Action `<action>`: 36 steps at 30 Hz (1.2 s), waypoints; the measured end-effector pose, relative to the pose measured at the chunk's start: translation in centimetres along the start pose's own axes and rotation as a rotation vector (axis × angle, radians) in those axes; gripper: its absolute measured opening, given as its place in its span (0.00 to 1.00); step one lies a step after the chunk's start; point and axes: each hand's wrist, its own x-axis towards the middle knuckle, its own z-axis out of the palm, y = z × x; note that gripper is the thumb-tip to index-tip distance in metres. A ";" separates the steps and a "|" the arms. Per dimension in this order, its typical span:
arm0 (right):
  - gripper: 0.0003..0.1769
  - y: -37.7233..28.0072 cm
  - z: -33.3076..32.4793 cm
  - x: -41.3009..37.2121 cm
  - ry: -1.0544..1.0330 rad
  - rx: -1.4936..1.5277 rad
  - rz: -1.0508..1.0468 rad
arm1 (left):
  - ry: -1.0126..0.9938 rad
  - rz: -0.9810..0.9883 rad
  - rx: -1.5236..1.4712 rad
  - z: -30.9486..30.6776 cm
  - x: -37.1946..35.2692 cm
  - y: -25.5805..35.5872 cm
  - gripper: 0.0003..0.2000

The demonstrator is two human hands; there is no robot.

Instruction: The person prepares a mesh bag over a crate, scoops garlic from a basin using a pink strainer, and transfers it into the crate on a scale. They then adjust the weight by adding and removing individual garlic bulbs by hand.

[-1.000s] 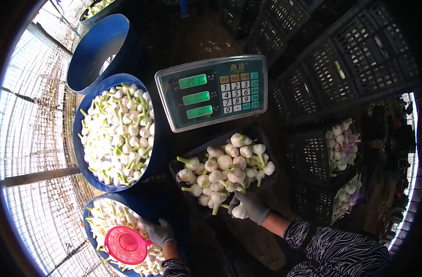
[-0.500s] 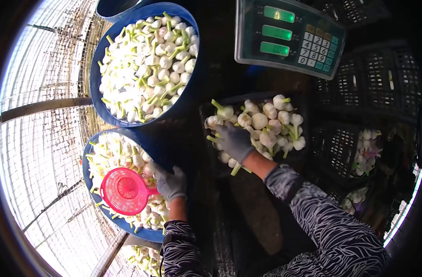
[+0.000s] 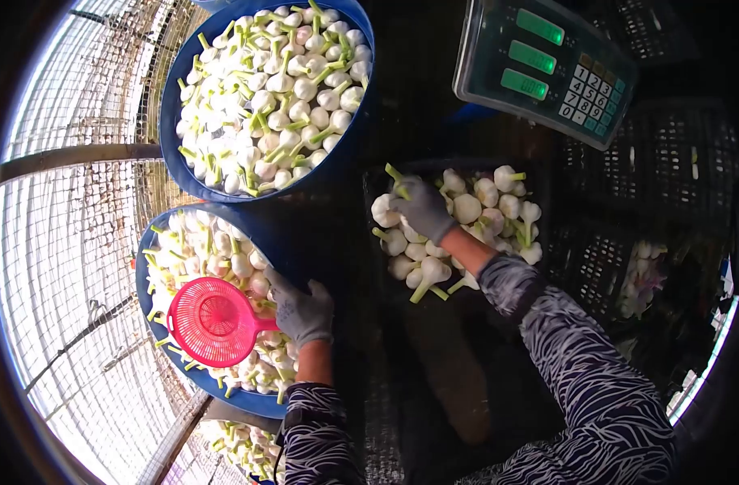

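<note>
My left hand (image 3: 303, 311), in a grey glove, grips the handle of a red plastic scoop (image 3: 212, 321) that lies on white garlic bulbs in the near blue tub (image 3: 153, 317). My right hand (image 3: 422, 208), also gloved, is closed on a garlic bulb with a green stem (image 3: 396, 181) at the far left of the black crate (image 3: 539, 202), which is filled with garlic (image 3: 483, 202) and stands by the weighing scale (image 3: 546, 69) with its green display.
A second blue tub (image 3: 175, 105) heaped with garlic stands beyond the near one. Wire mesh (image 3: 62, 242) runs along the left. Stacked black crates (image 3: 669, 153) stand at the right, one lower crate holding garlic (image 3: 640, 279).
My right hand moved from the crate's near edge over the pile to its far left and closed on a bulb. The view tilted down; the scale shifted up and right.
</note>
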 end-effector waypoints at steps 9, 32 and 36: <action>0.08 0.6 -6.0 -6.0 -0.096 0.406 0.383 | -0.104 -0.087 -0.010 -0.6 0.0 0.2 0.40; 0.11 -20.3 -26.4 -29.5 -0.012 0.122 -0.125 | -0.990 0.518 -1.031 -13.4 -19.9 15.0 0.38; 0.11 -22.9 -30.4 -32.6 -0.019 0.125 -0.121 | -1.072 0.481 -1.179 -20.2 -23.0 17.5 0.27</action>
